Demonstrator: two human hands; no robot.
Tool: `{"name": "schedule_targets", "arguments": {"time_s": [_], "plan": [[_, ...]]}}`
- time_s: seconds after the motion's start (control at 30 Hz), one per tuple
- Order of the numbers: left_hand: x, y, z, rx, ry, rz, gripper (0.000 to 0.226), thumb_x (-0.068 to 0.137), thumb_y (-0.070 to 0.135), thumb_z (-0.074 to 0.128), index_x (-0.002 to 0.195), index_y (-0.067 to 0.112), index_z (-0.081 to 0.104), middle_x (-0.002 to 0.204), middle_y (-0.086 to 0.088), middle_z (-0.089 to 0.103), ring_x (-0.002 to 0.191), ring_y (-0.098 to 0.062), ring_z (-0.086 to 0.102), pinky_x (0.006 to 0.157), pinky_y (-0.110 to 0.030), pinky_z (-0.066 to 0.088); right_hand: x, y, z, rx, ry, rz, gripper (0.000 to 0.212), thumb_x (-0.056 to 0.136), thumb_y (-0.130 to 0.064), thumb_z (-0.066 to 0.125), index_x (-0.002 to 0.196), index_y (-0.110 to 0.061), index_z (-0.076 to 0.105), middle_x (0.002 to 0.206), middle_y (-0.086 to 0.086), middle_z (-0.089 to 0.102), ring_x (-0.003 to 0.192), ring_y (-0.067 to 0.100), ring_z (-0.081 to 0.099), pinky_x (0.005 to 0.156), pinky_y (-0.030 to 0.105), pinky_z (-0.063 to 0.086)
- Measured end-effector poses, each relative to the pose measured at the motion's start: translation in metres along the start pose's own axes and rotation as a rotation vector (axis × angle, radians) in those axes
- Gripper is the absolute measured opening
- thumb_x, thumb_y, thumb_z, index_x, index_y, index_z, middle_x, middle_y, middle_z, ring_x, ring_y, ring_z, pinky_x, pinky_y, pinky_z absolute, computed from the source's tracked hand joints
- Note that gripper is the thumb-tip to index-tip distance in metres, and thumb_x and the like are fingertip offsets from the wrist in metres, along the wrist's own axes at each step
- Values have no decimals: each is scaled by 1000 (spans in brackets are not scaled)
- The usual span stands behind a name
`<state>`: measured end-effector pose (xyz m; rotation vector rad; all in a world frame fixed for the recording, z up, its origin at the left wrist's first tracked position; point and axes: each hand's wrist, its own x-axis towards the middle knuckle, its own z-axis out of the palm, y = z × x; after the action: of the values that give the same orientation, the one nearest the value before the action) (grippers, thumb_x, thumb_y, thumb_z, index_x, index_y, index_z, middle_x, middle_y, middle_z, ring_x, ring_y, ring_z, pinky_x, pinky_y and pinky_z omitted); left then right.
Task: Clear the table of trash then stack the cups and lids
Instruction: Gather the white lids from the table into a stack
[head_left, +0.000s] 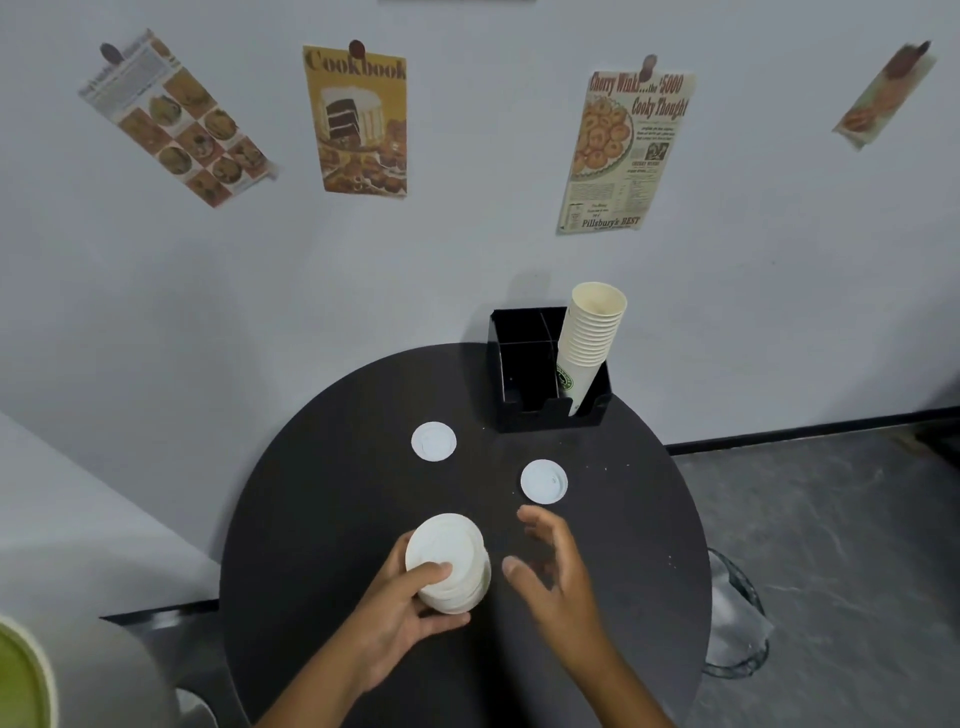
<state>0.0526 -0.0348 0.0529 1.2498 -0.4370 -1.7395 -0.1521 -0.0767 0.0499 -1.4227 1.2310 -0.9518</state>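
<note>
Round table (322, 519); L hand (400, 613) w/ lid stack (448, 561)

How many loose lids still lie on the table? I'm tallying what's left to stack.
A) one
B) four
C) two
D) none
C: two single lids lie apart on the table, one further back, one near the open right hand; the left hand holds the lid stack.

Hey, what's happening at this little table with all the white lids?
A person is gathering cup lids. The left hand grips a stack of lids, and the open right hand reaches toward a loose lid on the round black table. Another lid lies farther back. The paper cups already stand nested in the black organizer.
</note>
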Motion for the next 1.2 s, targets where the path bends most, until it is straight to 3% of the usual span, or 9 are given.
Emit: {"name": "schedule_targets", "arguments": {"time_s": [0.07, 0.17, 0.27, 0.53, 0.9, 1.03, 1.1, 1.2], "plan": [[6, -2, -6, -6, 30, 3, 63, 71, 16, 82, 131, 25, 63, 135, -14, 64, 116, -37, 70, 89, -58, 60, 19, 22, -10, -75, 99, 77, 49, 80, -27, 79, 119, -44, 54, 131, -19, 57, 125, 6, 54, 88, 15, 47], [15, -6, -12, -9, 73, 1, 63, 68, 16, 84, 127, 26, 66, 133, -12, 65, 114, -34, 71, 89, -60, 60, 54, 55, -28, -295, 154, 122, 53, 78, -19, 84, 117, -39, 54, 124, -11, 57, 122, 17, 54, 97, 27, 45], [23, -6, -15, 4, 102, -4, 69, 60, 22, 89, 125, 27, 67, 130, -9, 68, 113, -33, 72, 89, -59, 60, 93, 75, -39, -456, 115, 188, 64, 75, -24, 85, 131, -23, 55, 135, -1, 51, 128, 26, 46, 101, 30, 38], [34, 1, -36, 32, 200, 5, 72, 50, 24, 89, 119, 33, 70, 122, -4, 72, 114, -33, 71, 82, -55, 62, 174, 106, -22, -724, 4, 300, 97, 75, -46, 83, 153, -21, 30, 148, 7, 36, 133, 36, 37, 102, 48, 44], [17, 10, -73, -18, 261, 44, 72, 57, 27, 88, 125, 31, 68, 131, -5, 67, 123, -36, 64, 84, -56, 61, 191, 125, 1, -875, 24, 391, 89, 77, -47, 81, 145, -14, 35, 145, 9, 38, 132, 36, 37, 97, 51, 50], [12, 18, -79, -26, 248, 61, 70, 59, 29, 87, 126, 30, 67, 132, -6, 67, 121, -35, 66, 87, -57, 61, 177, 107, 5, -892, 10, 398, 87, 73, -41, 82, 142, -13, 39, 141, 10, 43, 128, 35, 44, 94, 50, 51], [8, 24, -85, -42, 240, 61, 64, 63, 29, 86, 125, 30, 68, 131, -7, 67, 118, -34, 69, 89, -59, 60, 161, 83, 19, -734, 42, 326, 83, 71, -36, 84, 140, -14, 45, 135, 9, 47, 123, 34, 50, 92, 44, 50], [3, 36, -96, -66, 213, 56, 51, 76, 28, 78, 126, 29, 67, 133, -10, 65, 118, -37, 68, 92, -62, 58, 121, 21, 57, -389, 41, 138, 79, 70, -28, 87, 138, -21, 48, 132, -4, 50, 121, 18, 54, 96, 29, 44]]}}
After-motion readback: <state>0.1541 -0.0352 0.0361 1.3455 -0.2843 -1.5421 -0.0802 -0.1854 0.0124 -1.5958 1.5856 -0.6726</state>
